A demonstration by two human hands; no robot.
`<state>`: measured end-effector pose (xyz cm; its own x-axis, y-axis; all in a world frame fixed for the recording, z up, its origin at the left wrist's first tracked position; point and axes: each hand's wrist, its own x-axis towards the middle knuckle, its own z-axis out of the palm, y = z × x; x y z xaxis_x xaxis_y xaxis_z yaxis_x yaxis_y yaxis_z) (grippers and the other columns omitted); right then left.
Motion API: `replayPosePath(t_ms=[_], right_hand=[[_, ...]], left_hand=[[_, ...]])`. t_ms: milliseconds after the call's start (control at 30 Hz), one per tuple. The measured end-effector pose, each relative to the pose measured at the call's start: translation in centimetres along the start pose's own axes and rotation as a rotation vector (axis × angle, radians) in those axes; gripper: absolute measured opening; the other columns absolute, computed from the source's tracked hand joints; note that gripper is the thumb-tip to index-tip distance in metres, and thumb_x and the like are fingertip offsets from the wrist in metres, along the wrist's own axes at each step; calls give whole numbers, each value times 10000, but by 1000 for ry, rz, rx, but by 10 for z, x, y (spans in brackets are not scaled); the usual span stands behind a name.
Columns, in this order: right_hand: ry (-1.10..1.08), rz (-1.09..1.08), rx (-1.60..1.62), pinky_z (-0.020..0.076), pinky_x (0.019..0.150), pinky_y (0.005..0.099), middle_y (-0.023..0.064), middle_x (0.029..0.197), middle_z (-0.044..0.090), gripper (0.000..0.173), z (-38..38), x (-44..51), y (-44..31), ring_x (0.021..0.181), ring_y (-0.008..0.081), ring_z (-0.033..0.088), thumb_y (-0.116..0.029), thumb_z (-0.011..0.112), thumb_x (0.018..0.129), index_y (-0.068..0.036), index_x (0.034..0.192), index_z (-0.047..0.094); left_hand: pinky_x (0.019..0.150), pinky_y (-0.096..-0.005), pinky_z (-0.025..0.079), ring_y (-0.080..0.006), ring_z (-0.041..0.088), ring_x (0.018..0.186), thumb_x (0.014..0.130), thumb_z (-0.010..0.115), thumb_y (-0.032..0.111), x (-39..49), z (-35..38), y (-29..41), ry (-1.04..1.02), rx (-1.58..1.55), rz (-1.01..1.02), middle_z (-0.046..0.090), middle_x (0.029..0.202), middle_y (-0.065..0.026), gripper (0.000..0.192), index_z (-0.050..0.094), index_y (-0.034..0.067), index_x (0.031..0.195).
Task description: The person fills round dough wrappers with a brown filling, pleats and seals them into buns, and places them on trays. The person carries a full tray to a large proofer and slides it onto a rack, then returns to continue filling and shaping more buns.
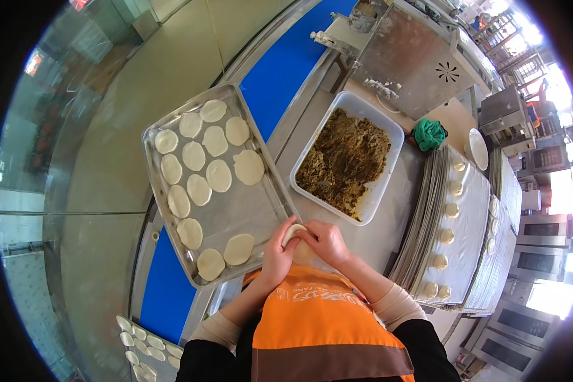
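A piece of pale dough is pinched between my two hands, just in front of the orange apron. My left hand cups it from the left, thumb and fingers around its edge. On the other side my right hand presses its fingertips onto the same dough. Whether filling lies inside cannot be seen. Left of my hands, a metal tray carries several flat dough rounds. Beyond my right hand, a translucent plastic tub holds a brown-green chopped filling, with a utensil partly sunk in it.
Stacked metal sheets with several filled dough balls stand at the right. A blue conveyor belt runs beneath the tray. A floury metal machine, a green cloth and a white bowl lie farther off. Another dough tray sits lower left.
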<state>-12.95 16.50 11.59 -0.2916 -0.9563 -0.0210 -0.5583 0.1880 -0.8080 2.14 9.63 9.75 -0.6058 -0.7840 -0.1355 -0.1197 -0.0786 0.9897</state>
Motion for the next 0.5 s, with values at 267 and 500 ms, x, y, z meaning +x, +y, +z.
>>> replayPosePath(t_ms=[267, 500], right_hand=[[216, 376, 192, 539, 681, 354, 80, 799, 662, 231, -20, 22, 54, 697, 227, 651, -177, 674, 917, -59, 1114, 699], [199, -68, -289, 545, 708, 383, 99, 903, 673, 87, -24, 78, 63, 775, 295, 665, -123, 650, 919, -48, 954, 675]], left_hand=[[877, -305, 520, -167, 654, 990, 955, 624, 78, 7, -20, -18, -345, -9, -297, 685, 1132, -101, 417, 529, 12, 1355], [898, -341, 524, -196, 655, 1051, 964, 612, 101, 9, -24, -7, -263, -786, -661, 676, 1181, -82, 292, 602, 8, 1240]])
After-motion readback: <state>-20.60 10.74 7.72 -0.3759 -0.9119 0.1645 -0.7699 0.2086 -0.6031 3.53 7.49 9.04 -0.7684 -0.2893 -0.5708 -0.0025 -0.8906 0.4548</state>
